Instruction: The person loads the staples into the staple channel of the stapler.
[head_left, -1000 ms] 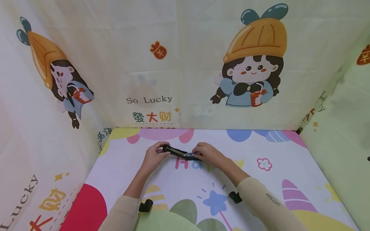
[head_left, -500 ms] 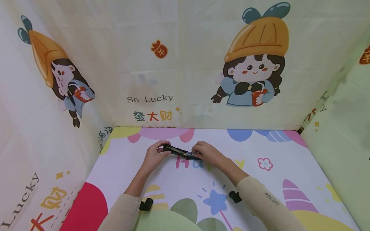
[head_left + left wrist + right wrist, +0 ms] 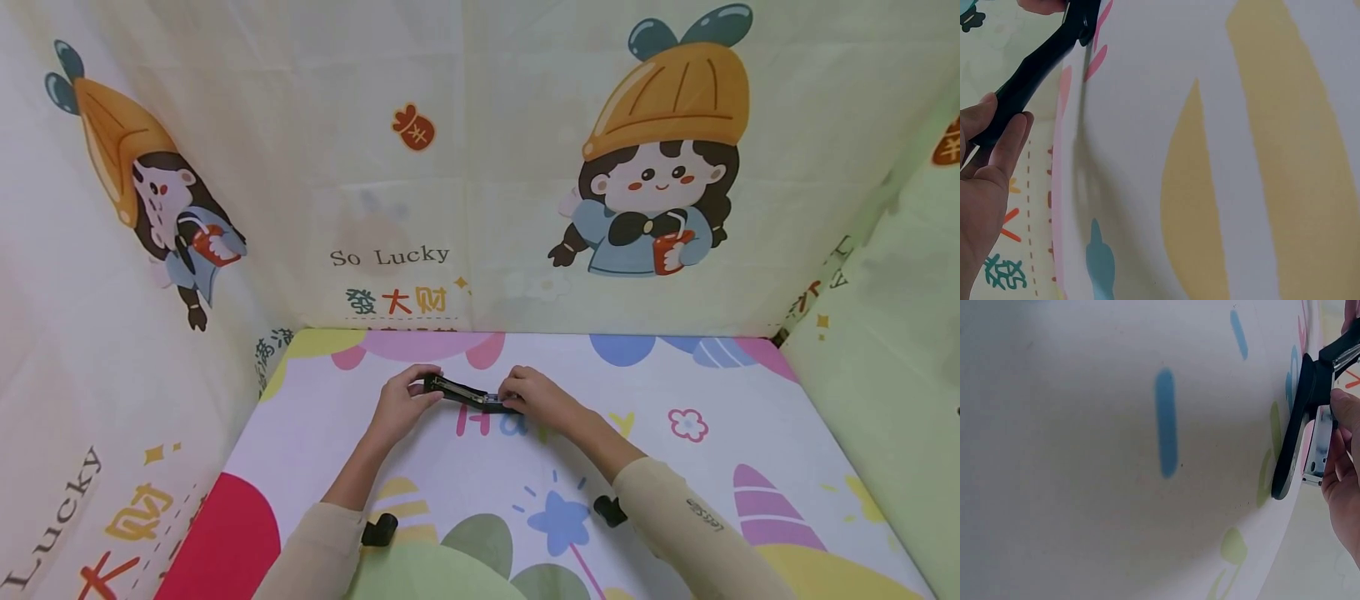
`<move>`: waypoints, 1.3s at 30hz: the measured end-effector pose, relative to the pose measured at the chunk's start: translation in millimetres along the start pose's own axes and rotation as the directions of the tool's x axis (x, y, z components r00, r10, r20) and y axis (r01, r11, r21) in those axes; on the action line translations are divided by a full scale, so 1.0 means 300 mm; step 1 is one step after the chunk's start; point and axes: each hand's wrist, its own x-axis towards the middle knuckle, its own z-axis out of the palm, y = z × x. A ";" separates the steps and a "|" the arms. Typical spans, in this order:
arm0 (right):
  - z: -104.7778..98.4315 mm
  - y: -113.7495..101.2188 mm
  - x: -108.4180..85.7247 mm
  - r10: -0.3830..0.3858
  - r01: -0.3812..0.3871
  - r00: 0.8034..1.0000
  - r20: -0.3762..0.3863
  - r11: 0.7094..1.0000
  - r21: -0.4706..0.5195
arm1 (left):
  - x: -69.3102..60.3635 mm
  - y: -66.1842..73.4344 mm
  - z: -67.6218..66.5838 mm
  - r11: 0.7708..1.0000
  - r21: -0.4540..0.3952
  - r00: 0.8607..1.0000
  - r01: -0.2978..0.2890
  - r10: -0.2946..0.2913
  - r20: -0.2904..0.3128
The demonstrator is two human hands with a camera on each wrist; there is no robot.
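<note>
A black stapler (image 3: 459,392) is spread wide over the far middle of the table. The left hand (image 3: 401,406) grips its left end between thumb and fingers; in the left wrist view that hand (image 3: 988,169) pinches the end of the black arm (image 3: 1035,69). At the other end, the right hand (image 3: 543,400) holds the metal part near the hinge. In the right wrist view, the right hand's thumb and fingers (image 3: 1344,450) pinch the silver magazine (image 3: 1318,447), which stands apart from the black base (image 3: 1291,444).
The tabletop (image 3: 637,517) has a colourful printed cover. Printed cloth walls (image 3: 510,167) rise behind it and on both sides. A black wrist device (image 3: 379,531) sits by the left sleeve, another (image 3: 610,512) by the right sleeve.
The view has shifted very slightly. Both hands keep their grips on the stapler, with no clear movement.
</note>
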 end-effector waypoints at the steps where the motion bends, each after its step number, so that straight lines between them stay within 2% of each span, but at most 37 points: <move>1: 0.001 0.002 0.000 0.002 -0.002 1.000 0.003 1.000 0.001 | 0.000 -0.001 0.000 1.000 -0.001 1.000 0.002 -0.002 0.002; 17: 0.003 -0.001 -0.009 0.044 -0.044 0.999 0.003 0.999 0.030 | 0.004 -0.012 0.002 1.000 -0.016 1.000 -0.001 0.001 0.004; 21: 0.004 0.004 -0.014 0.032 -0.032 0.999 -0.007 0.999 0.029 | 0.005 -0.013 0.003 1.000 -0.005 1.000 -0.001 0.001 0.003; 32: 0.012 0.021 -0.032 -0.079 0.077 0.996 -0.040 0.996 -0.045 | 0.004 -0.015 0.004 1.000 -0.010 1.000 -0.004 0.004 0.001; 39: 0.012 0.028 -0.047 -0.050 0.048 0.998 -0.047 0.997 -0.053 | 0.005 -0.013 0.006 1.000 -0.001 1.000 -0.001 0.001 -0.001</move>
